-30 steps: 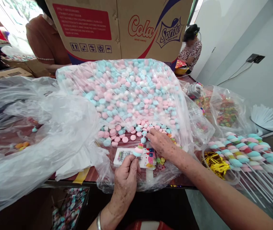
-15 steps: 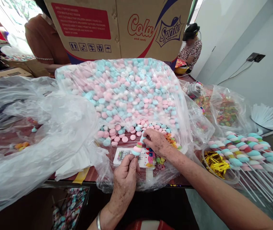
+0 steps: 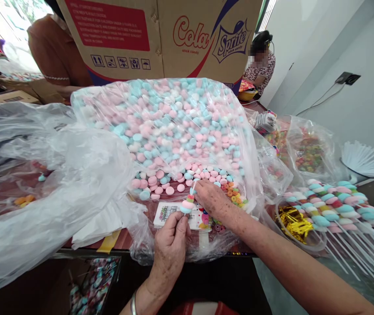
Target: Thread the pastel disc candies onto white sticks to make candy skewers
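Observation:
My left hand (image 3: 172, 240) is closed around the lower end of a marshmallow skewer (image 3: 187, 204). Stacked on its stick are blue, white and pink marshmallows, with red and green gummy pieces above. At the top sits a blue marshmallow (image 3: 192, 190), and the fingers of my right hand (image 3: 211, 199) pinch it; the hand partly hides that end. Beneath the skewer, printed cards (image 3: 163, 213) lie on the table. Just beyond my hands, loose pink, blue and white marshmallows (image 3: 169, 190) spill from a big clear bag (image 3: 173, 118). Gummy rings (image 3: 234, 194) lie beside my right wrist.
A large carton (image 3: 173, 39) stands behind the bag. To the right are finished skewers (image 3: 334, 208), a tub of gold ties (image 3: 295, 223) and white sticks (image 3: 367, 159). Plastic sheeting (image 3: 101, 166) covers the left side. Two people (image 3: 262, 65) sit beyond; a box of candy (image 3: 95, 284) is below.
My right hand has shifted slightly at the skewer's top, its fingers now beside the blue marshmallow. My left hand keeps its hold. The whole view has moved a little.

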### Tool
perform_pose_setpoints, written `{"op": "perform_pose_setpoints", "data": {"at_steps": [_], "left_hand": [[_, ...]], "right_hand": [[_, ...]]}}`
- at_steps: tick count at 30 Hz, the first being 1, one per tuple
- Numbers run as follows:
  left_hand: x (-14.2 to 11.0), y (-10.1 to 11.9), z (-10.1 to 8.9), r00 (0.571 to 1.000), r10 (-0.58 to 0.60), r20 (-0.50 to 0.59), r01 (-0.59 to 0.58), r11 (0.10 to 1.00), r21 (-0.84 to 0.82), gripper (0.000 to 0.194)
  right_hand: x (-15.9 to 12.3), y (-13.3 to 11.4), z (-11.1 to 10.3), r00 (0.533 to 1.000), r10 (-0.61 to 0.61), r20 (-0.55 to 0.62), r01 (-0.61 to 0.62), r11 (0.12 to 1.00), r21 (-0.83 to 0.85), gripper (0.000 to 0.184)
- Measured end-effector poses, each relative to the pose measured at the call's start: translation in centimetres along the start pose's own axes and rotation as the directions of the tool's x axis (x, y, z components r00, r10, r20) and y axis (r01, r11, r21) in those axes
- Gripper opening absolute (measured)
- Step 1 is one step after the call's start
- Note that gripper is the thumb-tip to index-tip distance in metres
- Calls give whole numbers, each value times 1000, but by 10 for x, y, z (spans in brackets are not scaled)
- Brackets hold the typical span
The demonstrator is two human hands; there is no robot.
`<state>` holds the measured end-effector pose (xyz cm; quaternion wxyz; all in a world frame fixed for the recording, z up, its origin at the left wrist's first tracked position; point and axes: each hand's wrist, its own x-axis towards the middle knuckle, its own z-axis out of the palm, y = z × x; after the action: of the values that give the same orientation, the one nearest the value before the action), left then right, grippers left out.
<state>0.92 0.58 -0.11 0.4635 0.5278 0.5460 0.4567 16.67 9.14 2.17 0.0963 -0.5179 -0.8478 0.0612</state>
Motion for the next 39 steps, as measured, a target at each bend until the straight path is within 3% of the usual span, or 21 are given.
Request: {"op": "perform_pose_setpoints", "data": {"at_steps": [4, 6, 8, 9, 11, 14, 16, 19, 24, 29, 35, 39], "left_hand": [[1, -1, 0, 1000, 4, 4, -4, 1000, 10, 26], [2, -1, 1, 1000, 3, 7, -3, 1000, 19, 26], [3, -1, 1, 1000, 10, 8, -10, 1000, 27, 27], [3, -1, 1, 1000, 15, 12, -15, 999, 34, 26], [4, 1, 1, 999, 30, 17, -31, 998, 58, 25], [5, 4, 2, 996, 80, 42, -85, 989, 122, 24], [6, 6, 2, 991, 120, 59, -129, 978, 165, 24], [7, 8, 3, 988, 138, 73, -150, 966, 211, 25], [7, 8, 4, 989, 123, 80, -140, 955, 261, 25], [8, 4, 5, 988, 145, 51, -153, 952, 264, 25], [8, 2, 5, 985, 160, 67, -173, 946, 276, 25], [8, 2, 6, 986, 161, 49, -168, 942, 290, 26]], "right_hand": [[2, -5, 2, 1000, -6, 25, 6, 1000, -24, 21], [4, -2, 4, 997, 75, -27, -72, 992, 103, 20], [4, 6, 4, 973, 215, -88, -172, 921, 351, 18], [3, 10, 4, 952, 289, -102, -199, 835, 512, 15], [-1, 21, 1, 909, 413, -62, -192, 546, 816, 13], [-11, 31, -10, 874, 477, 91, -137, 63, 989, 26], [-17, 33, -19, 867, 471, 162, -130, -100, 986, 32], [-22, 31, -28, 866, 456, 204, -132, -185, 974, 35], [-23, 26, -31, 863, 454, 222, -135, -215, 967, 35], [-24, 23, -30, 855, 482, 192, -137, -147, 980, 35], [-29, 29, -21, 930, 368, -3, -76, 200, 977, 23], [-34, 31, -14, 952, 293, -85, -56, 442, 895, 17]]}}
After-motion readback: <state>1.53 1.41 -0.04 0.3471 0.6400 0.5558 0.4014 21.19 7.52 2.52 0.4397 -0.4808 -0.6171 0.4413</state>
